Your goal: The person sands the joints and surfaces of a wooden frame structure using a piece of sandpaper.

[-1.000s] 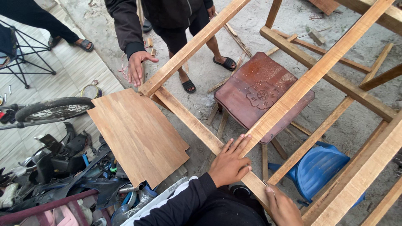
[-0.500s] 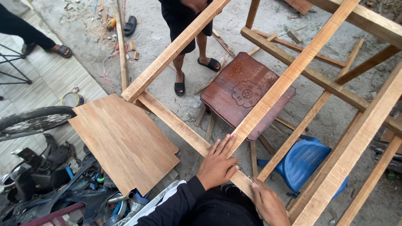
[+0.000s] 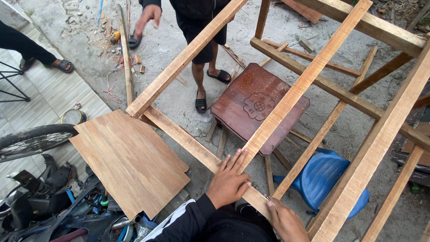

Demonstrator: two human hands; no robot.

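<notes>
The co-worker's hand (image 3: 148, 15) at 11 o'clock has come off the wooden frame (image 3: 179, 62) — only the wearer steadies it now. Left hand (image 3: 230, 181) lies flat and spread on the near rail (image 3: 192, 145) by the joint; right hand (image 3: 286, 219) rests at 5 o'clock, its grip unclear. One plywood board (image 3: 130, 161), one brown stool (image 3: 257, 105), one blue chair (image 3: 322, 177).
</notes>
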